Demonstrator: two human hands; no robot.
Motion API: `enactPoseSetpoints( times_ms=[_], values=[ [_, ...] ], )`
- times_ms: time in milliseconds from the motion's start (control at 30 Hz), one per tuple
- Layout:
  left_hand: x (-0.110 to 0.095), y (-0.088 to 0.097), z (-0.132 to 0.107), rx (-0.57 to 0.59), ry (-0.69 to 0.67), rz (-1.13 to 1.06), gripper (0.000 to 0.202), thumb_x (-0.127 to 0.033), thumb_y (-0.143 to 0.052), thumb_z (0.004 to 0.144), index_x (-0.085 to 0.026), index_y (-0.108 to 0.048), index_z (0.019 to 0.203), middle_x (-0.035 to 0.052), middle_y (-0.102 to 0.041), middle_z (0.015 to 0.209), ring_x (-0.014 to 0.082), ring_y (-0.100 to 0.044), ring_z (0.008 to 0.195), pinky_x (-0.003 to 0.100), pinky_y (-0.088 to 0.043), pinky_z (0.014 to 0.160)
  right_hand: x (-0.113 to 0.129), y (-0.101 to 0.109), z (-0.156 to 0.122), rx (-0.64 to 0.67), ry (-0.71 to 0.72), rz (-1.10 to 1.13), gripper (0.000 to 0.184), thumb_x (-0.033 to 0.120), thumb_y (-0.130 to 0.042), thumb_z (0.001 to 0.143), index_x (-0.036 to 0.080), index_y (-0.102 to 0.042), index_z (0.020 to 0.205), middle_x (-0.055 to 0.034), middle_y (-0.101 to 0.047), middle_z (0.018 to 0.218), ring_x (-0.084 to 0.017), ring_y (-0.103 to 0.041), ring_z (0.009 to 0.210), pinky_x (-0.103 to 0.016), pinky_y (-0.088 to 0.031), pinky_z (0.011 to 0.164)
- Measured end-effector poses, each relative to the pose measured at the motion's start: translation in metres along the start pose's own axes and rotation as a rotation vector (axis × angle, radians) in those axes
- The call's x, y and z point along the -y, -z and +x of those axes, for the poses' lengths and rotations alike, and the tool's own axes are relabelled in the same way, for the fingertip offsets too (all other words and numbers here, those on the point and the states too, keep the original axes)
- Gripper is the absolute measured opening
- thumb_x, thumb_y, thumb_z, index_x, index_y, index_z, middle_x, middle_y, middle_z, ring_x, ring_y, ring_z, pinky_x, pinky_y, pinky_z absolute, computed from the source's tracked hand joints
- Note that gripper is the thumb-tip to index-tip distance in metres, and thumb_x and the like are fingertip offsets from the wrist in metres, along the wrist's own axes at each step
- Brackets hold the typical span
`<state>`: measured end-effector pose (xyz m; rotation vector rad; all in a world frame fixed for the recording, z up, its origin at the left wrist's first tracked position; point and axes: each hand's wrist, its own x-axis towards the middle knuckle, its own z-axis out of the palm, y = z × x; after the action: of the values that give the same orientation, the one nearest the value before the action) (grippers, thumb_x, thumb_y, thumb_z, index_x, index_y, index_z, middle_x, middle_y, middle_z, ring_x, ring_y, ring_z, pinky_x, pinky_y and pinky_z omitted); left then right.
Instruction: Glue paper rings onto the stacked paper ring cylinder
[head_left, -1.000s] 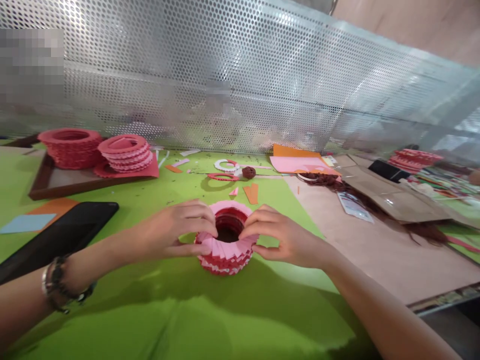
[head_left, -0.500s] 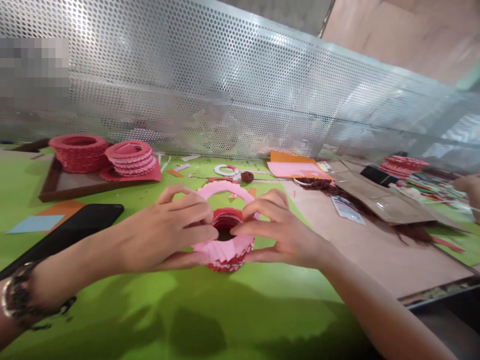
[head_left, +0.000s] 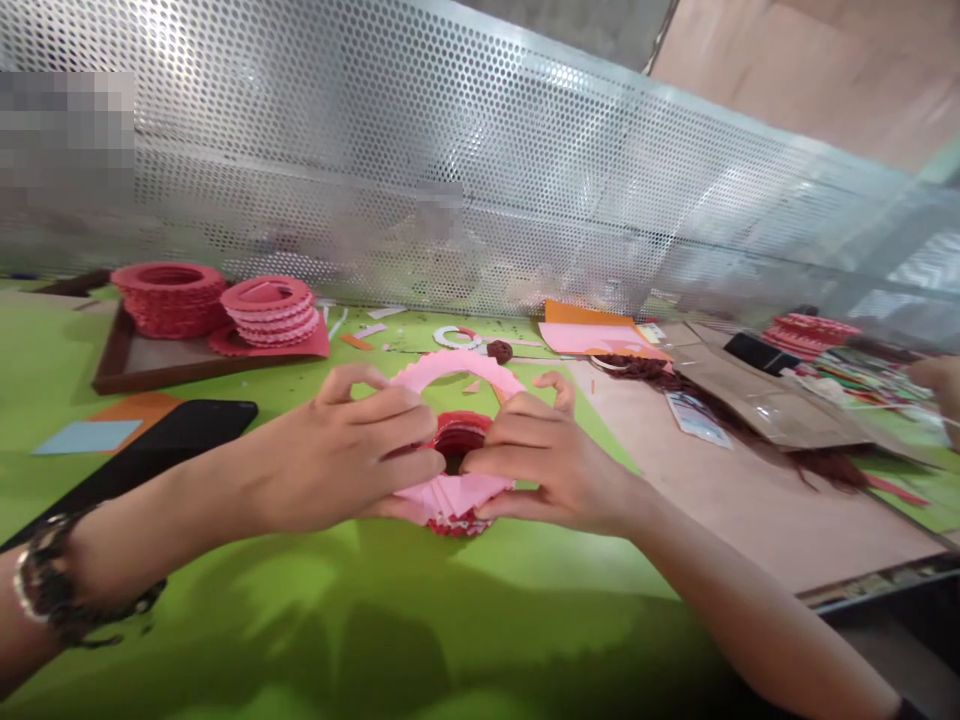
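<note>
Between my hands is a pink paper ring [head_left: 459, 364] with a zigzag edge and pleated folds along its near side. My left hand [head_left: 352, 450] pinches its left side, fingers curled, thumb under the near edge. On the right side my right hand [head_left: 551, 455] grips the same ring, with the thumb at the near rim and one finger raised. Under and behind the pink ring stands a stack of red rings [head_left: 459, 425] on the green table [head_left: 480, 610]. My fingers hide parts of both the ring and the stack.
A brown tray [head_left: 112, 350] at the left holds red ring stacks [head_left: 169, 300]. Near it lie a black phone-like object [head_left: 202, 430] and a light blue paper [head_left: 86, 437]. Brown paper packets [head_left: 765, 390] lie right. A perforated metal screen [head_left: 480, 150] rises behind. Another person's hand [head_left: 937, 385] shows far right.
Both hands have shifted their grip slightly on the pink ring, and its near folds lie flatter. A right finger has lifted. The view has moved a little.
</note>
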<state>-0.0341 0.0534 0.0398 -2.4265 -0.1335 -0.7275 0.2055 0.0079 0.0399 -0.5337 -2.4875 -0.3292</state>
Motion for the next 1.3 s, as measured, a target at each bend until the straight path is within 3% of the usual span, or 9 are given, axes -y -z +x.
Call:
enactPoseSetpoints(
  times_ms=[200,300,400,567,733,967,1100,1200,1300],
  values=[
    [0.003,0.001,0.001,0.015,0.008,-0.054,0.046,-0.024,-0.022,0.107,-0.022,-0.058,0.079,0.0009,-0.065,0.084,0.0194,-0.056,0.080,0.036,-0.029,0.069,-0.001,0.004,-0.001,0.034,0.011,-0.006,0.045,0.042,-0.034,0.105,0.014,-0.069,0.097,-0.0045,-0.072,0.089,-0.014,-0.059,0.088,-0.028,-0.044,0.083],
    [0.007,0.007,0.001,0.076,-0.032,-0.169,0.040,-0.034,-0.027,0.107,-0.021,-0.062,0.092,0.0014,-0.069,0.090,0.0203,-0.059,0.086,0.035,-0.031,0.072,-0.002,0.012,-0.002,0.121,-0.003,-0.017,0.039,0.036,-0.036,0.106,0.014,-0.068,0.105,-0.0061,-0.072,0.099,-0.016,-0.059,0.096,-0.031,-0.044,0.088],
    [0.007,0.008,0.001,0.132,-0.049,-0.169,0.036,-0.024,-0.028,0.107,-0.021,-0.060,0.092,0.0005,-0.069,0.089,0.0199,-0.061,0.085,0.034,-0.031,0.069,0.002,0.017,-0.003,0.177,-0.036,-0.049,0.034,0.031,-0.039,0.105,0.013,-0.067,0.109,-0.0081,-0.072,0.106,-0.018,-0.059,0.104,-0.033,-0.044,0.093],
    [0.000,0.002,0.002,0.123,0.042,-0.122,0.023,-0.015,-0.045,0.098,-0.023,-0.052,0.078,-0.0014,-0.063,0.079,0.0198,-0.057,0.074,0.032,-0.030,0.065,0.014,0.008,0.002,0.138,-0.101,-0.206,0.038,0.047,-0.045,0.102,0.016,-0.067,0.105,-0.0063,-0.073,0.101,-0.019,-0.062,0.095,-0.034,-0.042,0.090],
    [0.000,0.005,0.003,0.099,0.102,-0.191,0.031,-0.025,-0.030,0.106,-0.021,-0.058,0.095,0.0003,-0.069,0.089,0.0204,-0.063,0.084,0.033,-0.035,0.073,0.016,0.005,0.002,0.076,-0.043,-0.314,0.025,0.026,-0.045,0.105,0.017,-0.067,0.100,-0.0018,-0.073,0.094,-0.015,-0.061,0.088,-0.029,-0.038,0.081],
    [0.004,0.007,0.003,0.066,0.035,-0.179,0.036,-0.018,-0.032,0.107,-0.021,-0.060,0.085,-0.0026,-0.070,0.080,0.0164,-0.064,0.079,0.033,-0.037,0.073,0.011,0.009,0.001,0.079,0.003,-0.306,0.019,0.018,-0.049,0.102,0.014,-0.067,0.101,-0.0008,-0.074,0.094,-0.015,-0.058,0.088,-0.029,-0.038,0.079],
    [0.004,0.005,0.004,0.048,0.030,-0.181,0.037,-0.017,-0.029,0.107,-0.019,-0.062,0.090,-0.0016,-0.069,0.078,0.0165,-0.064,0.079,0.032,-0.037,0.068,0.012,0.008,0.002,0.075,-0.003,-0.317,0.026,0.026,-0.045,0.105,0.015,-0.068,0.097,-0.0002,-0.073,0.094,-0.015,-0.058,0.089,-0.032,-0.037,0.081],
    [0.006,0.004,0.005,0.060,0.022,-0.169,0.042,-0.022,-0.027,0.109,-0.019,-0.062,0.086,-0.0018,-0.068,0.077,0.0152,-0.064,0.077,0.031,-0.037,0.069,0.011,0.008,0.002,0.082,0.002,-0.355,0.027,0.025,-0.043,0.106,0.017,-0.067,0.096,0.0008,-0.073,0.094,-0.014,-0.059,0.089,-0.033,-0.033,0.080],
    [0.009,0.006,0.006,0.056,0.007,-0.152,0.049,-0.038,-0.026,0.109,-0.021,-0.063,0.081,-0.0023,-0.071,0.079,0.0152,-0.064,0.078,0.032,-0.037,0.073,0.006,0.012,0.000,0.158,0.007,-0.312,0.029,0.024,-0.041,0.106,0.017,-0.068,0.101,-0.0020,-0.073,0.101,-0.015,-0.060,0.096,-0.032,-0.035,0.080]
  ],
)
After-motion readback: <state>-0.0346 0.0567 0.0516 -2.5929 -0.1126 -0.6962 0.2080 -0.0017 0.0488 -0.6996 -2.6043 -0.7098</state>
